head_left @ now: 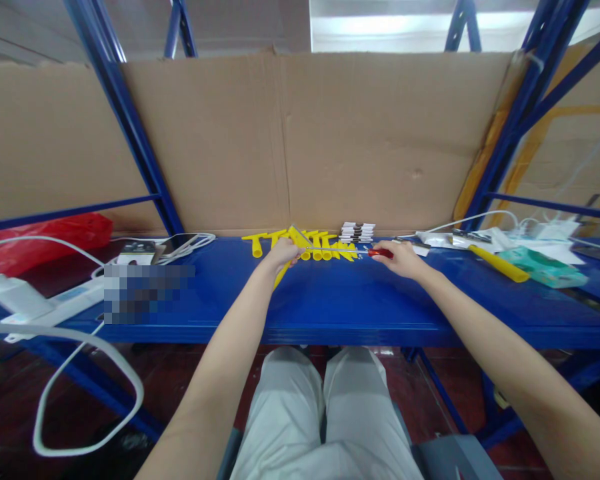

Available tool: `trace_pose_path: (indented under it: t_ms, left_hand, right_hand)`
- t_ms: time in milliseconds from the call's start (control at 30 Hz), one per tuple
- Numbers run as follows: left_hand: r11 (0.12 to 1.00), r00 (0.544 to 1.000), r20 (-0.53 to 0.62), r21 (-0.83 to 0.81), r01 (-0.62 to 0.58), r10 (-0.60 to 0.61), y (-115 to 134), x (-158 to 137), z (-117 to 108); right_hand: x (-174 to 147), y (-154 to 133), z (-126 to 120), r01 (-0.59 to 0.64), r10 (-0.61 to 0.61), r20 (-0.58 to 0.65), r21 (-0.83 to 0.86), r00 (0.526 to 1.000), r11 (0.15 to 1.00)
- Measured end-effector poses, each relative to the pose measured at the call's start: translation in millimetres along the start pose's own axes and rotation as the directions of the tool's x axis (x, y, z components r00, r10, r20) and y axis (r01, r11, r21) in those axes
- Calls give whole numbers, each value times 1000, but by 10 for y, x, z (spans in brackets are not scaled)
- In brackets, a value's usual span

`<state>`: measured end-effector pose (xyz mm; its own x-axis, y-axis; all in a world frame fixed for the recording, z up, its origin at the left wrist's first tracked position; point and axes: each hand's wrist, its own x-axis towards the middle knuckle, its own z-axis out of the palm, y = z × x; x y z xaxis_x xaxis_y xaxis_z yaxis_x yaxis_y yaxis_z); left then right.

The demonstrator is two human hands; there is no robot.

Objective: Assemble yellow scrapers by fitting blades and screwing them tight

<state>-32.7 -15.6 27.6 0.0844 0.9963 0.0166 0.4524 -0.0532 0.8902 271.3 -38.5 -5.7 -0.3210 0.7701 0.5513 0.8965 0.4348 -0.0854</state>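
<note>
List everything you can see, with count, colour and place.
Held piece: one, yellow, in left hand
Screwdriver: one, red handle, in right hand
Yellow pieces: several, yellow, rowed near cardboard
White packs: several, white, stacked right of row
Bench: one, blue, before person
Frame: several bars, blue, around bench
Cardboard: count unclear, brown, behind bench
Bag: one, red, far left
Cables: several, white, both sides
Power strip: one, white, left
Yellow tube: one, yellow, right
Green pack: one, green, right
Trousers: one pair, pale, below bench
Left hand: one, bare, fingers round held piece
Right hand: one, bare, fingers on screwdriver
</note>
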Motion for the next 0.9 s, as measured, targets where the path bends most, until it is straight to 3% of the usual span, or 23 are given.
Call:
trace_pose_path:
  t_ms: [433,900]
  left_hand:
    - [1000,1000,26,-12,-11,12,50,-73,-4]
    - [977,995,86,-211,-34,54,72,-115,-29]
  right_hand:
    - [5,-33,4,-20,20,15,15,1000,1000]
    - [3,58,48,-22,22,0,51,1000,998]
